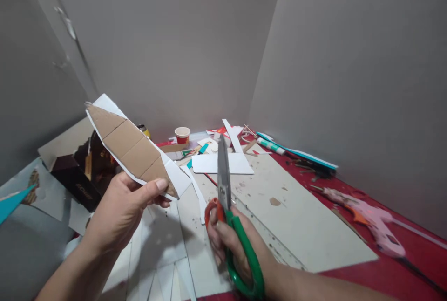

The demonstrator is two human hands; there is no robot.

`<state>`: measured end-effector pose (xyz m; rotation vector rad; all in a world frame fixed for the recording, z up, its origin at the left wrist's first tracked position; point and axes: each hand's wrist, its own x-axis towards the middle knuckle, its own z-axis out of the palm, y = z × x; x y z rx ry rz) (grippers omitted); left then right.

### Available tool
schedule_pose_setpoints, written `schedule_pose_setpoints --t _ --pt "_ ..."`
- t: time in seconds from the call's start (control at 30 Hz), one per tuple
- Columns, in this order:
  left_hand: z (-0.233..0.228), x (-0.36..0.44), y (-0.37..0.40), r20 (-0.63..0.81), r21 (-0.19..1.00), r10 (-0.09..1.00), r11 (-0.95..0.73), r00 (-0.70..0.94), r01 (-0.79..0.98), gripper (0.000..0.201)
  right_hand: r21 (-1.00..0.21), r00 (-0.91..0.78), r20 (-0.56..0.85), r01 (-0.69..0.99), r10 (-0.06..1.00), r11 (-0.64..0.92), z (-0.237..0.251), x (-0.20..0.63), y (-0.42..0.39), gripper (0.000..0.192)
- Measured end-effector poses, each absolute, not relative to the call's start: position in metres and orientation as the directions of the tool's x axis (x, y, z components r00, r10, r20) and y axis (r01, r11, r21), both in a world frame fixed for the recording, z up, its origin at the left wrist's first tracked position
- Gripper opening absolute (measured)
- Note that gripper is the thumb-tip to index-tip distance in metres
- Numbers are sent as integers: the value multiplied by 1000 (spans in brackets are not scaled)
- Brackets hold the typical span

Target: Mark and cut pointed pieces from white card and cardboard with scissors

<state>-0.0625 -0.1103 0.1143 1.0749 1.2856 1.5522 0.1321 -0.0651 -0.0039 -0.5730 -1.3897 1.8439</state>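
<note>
Right hand (232, 245) grips green-orange scissors (228, 212), blades shut; left hand (120, 212) pinches brown, creased cardboard strip (131, 147)

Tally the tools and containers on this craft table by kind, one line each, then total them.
Scissors, in the right hand: 1
Glue gun, pink: 1
Paper cup: 1
Dark box: 1
Total: 4
The left hand holds a cardboard strip, not counted.
</note>
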Motion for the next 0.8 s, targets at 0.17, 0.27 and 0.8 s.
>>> schedule_pose_setpoints --t 0.17,0.27,0.8 --pt "123 -72 -118 172 975 925 -208 -339 -73 8 -974 -696 17 -172 718 -144 -40 116 -61 63" --pt "124 -75 -120 191 971 920 -228 -342 -71 9 -989 -735 47 -130 676 -72 -45 112 -54 65" --pt "113 -69 -114 196 980 909 -192 -368 48 14 -949 -818 198 -22 540 314 14 129 -61 58"
